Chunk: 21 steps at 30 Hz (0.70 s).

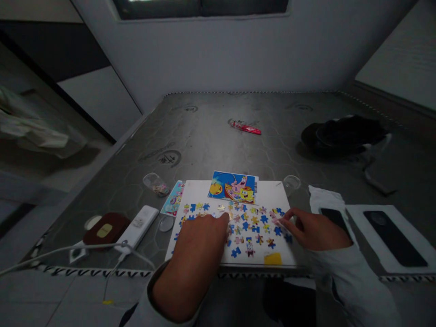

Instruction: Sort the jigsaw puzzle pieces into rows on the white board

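Loose jigsaw pieces (245, 225) in blue, yellow and pink lie spread over a white board (197, 188). My left hand (200, 238) is over the left-middle of the pieces with its fingers curled down. Whatever its fingertips hold, if anything, is hidden behind the hand. At the right edge of the spread, my right hand (313, 229) has its thumb and fingers pinched together on a pinkish jigsaw piece (274, 217). Behind the pieces, on the board's far part, lies a cartoon picture card (233, 186) in blue, pink and yellow.
Left of the board are another picture card (173, 200), a clear cup (156, 184) with pieces inside, a clear lid (165, 223), a white power strip (138, 225) and a brown case (106, 230). Rightward lie a phone (393, 238) and a black cap (344, 136). A red packet (247, 127) is farther back.
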Tool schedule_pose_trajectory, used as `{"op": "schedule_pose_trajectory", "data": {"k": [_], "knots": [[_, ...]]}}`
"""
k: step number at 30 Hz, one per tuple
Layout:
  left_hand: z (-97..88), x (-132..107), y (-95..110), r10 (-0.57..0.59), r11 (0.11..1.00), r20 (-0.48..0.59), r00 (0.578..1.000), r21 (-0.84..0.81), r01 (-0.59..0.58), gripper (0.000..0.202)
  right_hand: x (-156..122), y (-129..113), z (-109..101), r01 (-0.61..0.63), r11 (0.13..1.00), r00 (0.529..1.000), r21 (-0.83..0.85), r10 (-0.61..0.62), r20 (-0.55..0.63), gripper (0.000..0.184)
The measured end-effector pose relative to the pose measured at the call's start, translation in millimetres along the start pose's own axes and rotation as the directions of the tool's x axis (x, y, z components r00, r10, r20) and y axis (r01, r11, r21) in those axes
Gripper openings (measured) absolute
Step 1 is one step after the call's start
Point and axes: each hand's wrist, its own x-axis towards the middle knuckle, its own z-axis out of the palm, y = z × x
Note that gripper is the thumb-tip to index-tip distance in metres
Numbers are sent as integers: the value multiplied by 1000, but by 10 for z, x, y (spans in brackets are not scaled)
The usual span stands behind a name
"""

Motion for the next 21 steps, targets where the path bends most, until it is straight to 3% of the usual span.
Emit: {"op": "schedule_pose_trajectory", "data": {"k": [6, 9, 14, 21], "knots": [[-6, -18, 78, 20, 1000, -35, 999, 16, -20, 30, 26, 187, -81, -62, 998, 998, 8, 62, 13, 29], [3, -29, 88, 29, 1000, -70, 997, 13, -28, 29, -11, 159, -133, -57, 998, 992, 34, 60, -107, 31], [-11, -67, 91, 9, 1000, -68, 998, 14, -8, 27, -111, -48, -155, -62, 998, 917, 23, 67, -394, 36], [-26, -269, 66, -24, 999, -178, 984, -30, 19, 26, -170, -219, -109, -13, 998, 804, 55, 43, -593, 51]]}}
